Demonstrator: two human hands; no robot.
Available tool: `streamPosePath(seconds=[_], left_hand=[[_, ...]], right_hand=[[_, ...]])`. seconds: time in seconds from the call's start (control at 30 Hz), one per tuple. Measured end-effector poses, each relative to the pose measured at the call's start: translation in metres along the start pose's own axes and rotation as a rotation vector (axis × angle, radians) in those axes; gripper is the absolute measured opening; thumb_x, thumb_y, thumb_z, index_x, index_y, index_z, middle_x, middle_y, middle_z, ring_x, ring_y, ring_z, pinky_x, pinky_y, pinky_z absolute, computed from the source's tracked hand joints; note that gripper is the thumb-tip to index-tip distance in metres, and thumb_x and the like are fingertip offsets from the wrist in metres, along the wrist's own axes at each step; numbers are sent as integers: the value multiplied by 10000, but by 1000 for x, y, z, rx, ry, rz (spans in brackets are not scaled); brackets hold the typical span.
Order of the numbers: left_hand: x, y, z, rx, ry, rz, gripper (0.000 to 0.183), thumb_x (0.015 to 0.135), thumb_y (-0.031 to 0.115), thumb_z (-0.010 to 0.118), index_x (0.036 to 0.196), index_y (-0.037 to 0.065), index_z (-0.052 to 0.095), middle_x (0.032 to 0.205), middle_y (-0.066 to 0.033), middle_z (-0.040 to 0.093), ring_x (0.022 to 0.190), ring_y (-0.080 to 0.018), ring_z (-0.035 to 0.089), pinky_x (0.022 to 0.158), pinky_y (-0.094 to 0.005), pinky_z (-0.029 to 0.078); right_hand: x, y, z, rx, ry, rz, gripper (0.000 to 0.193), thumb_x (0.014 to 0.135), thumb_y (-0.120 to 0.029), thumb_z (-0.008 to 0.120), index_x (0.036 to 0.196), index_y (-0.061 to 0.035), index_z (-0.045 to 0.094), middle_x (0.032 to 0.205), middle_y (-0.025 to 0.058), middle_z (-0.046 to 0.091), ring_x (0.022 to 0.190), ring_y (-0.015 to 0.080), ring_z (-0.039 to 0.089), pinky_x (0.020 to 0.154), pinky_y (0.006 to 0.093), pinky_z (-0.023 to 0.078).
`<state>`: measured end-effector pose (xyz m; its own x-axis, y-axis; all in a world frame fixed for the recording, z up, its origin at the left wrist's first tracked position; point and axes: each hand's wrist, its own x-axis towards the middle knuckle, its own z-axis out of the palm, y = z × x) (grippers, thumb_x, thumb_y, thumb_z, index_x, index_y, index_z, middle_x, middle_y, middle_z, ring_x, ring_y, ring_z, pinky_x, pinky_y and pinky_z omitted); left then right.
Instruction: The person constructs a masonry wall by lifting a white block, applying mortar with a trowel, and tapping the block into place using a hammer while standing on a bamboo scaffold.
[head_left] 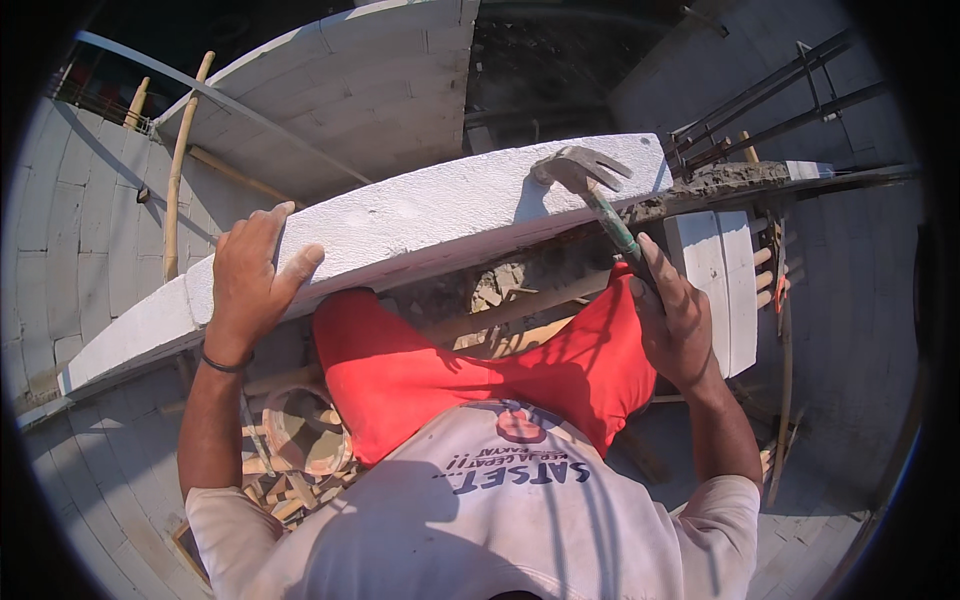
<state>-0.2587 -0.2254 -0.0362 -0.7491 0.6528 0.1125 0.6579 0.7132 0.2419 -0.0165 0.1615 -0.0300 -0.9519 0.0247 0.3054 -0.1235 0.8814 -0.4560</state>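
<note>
White block [430,215]: crosswise before the trousers [480,385], rough masonry [740,178] beyond its right end.
Left hand [250,275]: on the block, thumb spread from fingers, apparently steadying it.
Hammer [609,217]: head over the block; contact unclear.
Right hand [675,320]: fingers wrapped round the hammer, apparently for control.

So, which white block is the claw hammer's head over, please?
The long middle block, under the left hand; the left-end block and blocks beside the right hand have no hammer above.
</note>
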Motion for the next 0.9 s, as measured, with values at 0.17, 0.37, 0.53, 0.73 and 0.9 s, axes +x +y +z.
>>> streamPosePath(seconds=[0.17, 0.37, 0.53, 0.73, 0.9], left_hand=[[-17, -11, -5, 50, 64, 10, 628, 886, 519, 639, 1235, -2, 606, 980, -128, 627, 904, -306, 579, 807, -407, 408], [-14, -7, -2, 22, 84, 8, 606, 883, 563, 633, 1153, 21, 654, 893, -110, 612, 834, -285, 583, 785, -413, 424], [-22, -12, 1, 2, 166, 11, 602, 877, 585, 627, 1107, 30, 670, 848, -97, 607, 807, -272, 584, 765, -408, 430], [-19, -13, 2, -4, 199, 11, 606, 858, 587, 644, 1110, 38, 675, 856, -98, 615, 811, -272, 584, 784, -409, 439], [-15, -11, 3, -8, 191, 19, 629, 867, 606, 625, 1134, 39, 673, 872, -99, 621, 829, -279, 586, 802, -412, 444]], right_hand=[[13, -37, 8, 112, 65, 61, 491, 982, -38, 542, 1449, 9, 400, 1207, 262, 643, 954, 390, 700, 762, 391, 555], [20, -40, 18, 28, -78, -31, 461, 1024, -95, 477, 1461, 31, 406, 1052, 221, 686, 861, 342, 702, 719, 382, 527], [31, -58, 26, 300, 46, 95, 453, 1014, -80, 477, 1444, 52, 424, 1144, 254, 667, 843, 326, 683, 748, 382, 529], [52, -61, 37, 68, -151, -214, 475, 978, -34, 529, 1438, 39, 431, 1229, 287, 631, 1008, 395, 687, 843, 409, 534], [49, -56, 39, 69, -321, 68, 514, 948, -16, 554, 1446, 14, 434, 1193, 283, 647, 1029, 404, 686, 835, 410, 544]])
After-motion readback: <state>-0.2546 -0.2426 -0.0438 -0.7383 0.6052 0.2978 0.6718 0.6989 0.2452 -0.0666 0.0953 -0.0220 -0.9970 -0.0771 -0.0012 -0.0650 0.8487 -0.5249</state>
